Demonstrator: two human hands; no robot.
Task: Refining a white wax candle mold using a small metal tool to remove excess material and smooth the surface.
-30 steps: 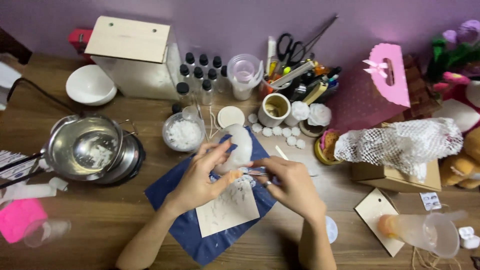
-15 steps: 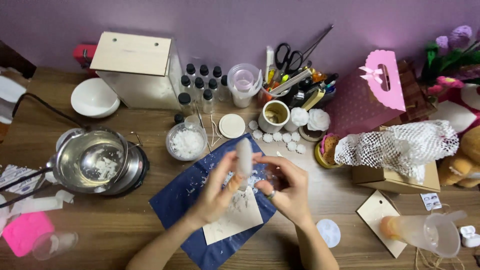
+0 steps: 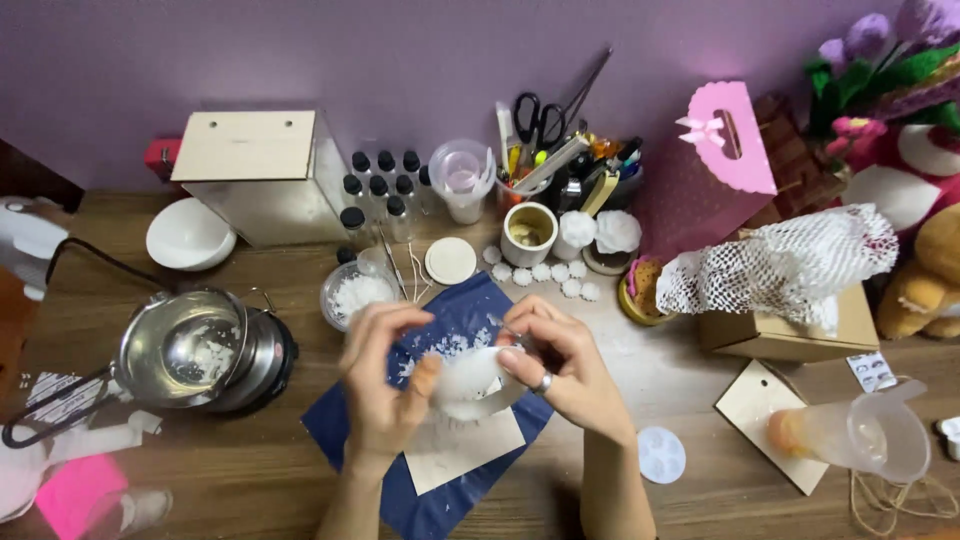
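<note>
My left hand (image 3: 385, 375) and my right hand (image 3: 560, 360) both grip a soft translucent white mould (image 3: 470, 385) with white wax in it, held low over a dark blue sheet (image 3: 470, 315) on the wooden table. The left thumb presses on its left side and the right fingers curl over its right end. A cream paper square (image 3: 465, 455) lies on the sheet right under the hands. White wax crumbs are scattered on the sheet behind the mould.
A steel pan (image 3: 185, 350) with wax bits sits on a black burner at left. A clear bowl of white flakes (image 3: 355, 295), small dark-capped bottles (image 3: 380, 185), a wooden box (image 3: 255, 175), a tool cup with scissors (image 3: 545, 130) and small white wax flowers (image 3: 545, 272) stand behind. A plastic jug (image 3: 860, 435) lies at right.
The mould stood upright between my hands earlier; now it lies tilted sideways, lower over the paper, with both hands closed around it.
</note>
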